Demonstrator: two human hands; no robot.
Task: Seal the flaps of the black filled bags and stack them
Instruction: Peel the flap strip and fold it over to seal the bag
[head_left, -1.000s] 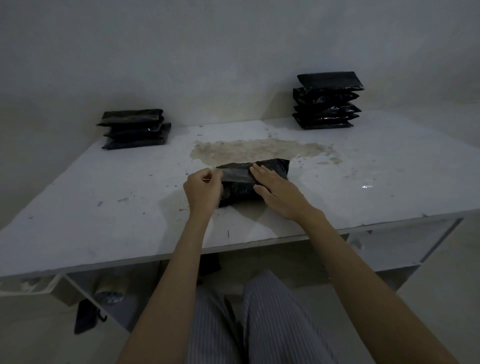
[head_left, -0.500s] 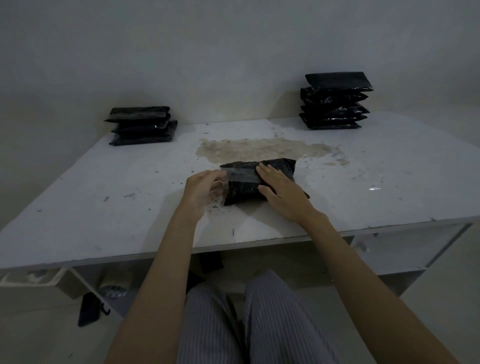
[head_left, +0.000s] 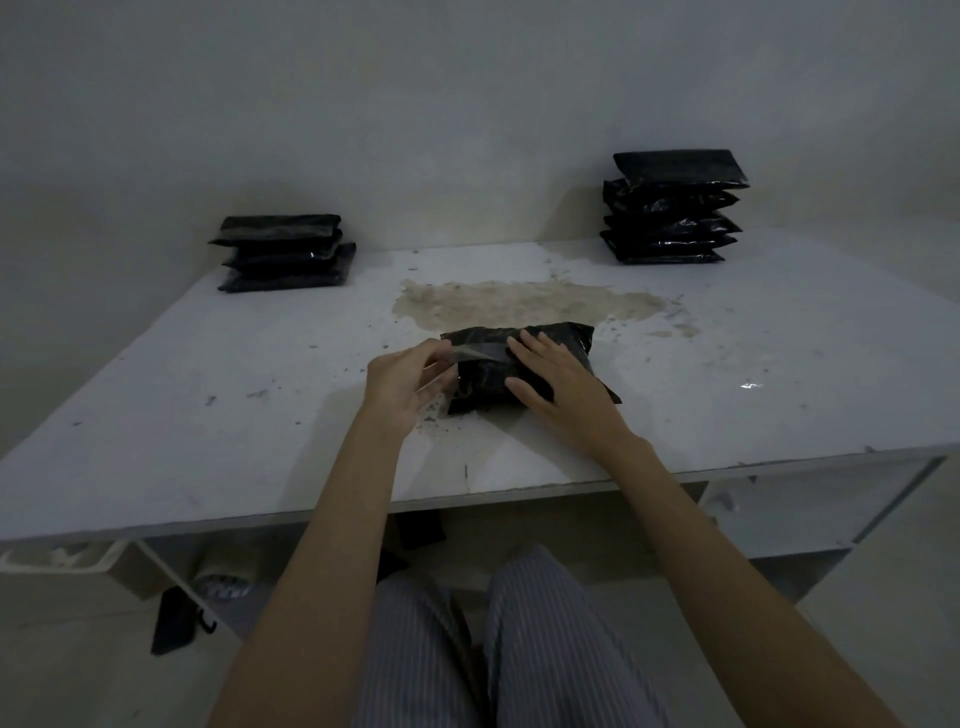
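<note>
Item: black filled bag (head_left: 519, 364), table (head_left: 208, 405) centre, flap strip uppermost. My right hand (head_left: 563, 387) lies flat on it, fingers straight. My left hand (head_left: 405, 382), at its 9 o'clock, pinches the pale strip (head_left: 480, 353). Bag stacks: short stack (head_left: 283, 254) at 10 o'clock, tall stack (head_left: 672, 208) at 2 o'clock. Brown stain (head_left: 519, 301) just beyond.

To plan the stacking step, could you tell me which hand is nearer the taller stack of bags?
Right. The right hand lies on the bag below that stack; the left hand is farther left.
</note>
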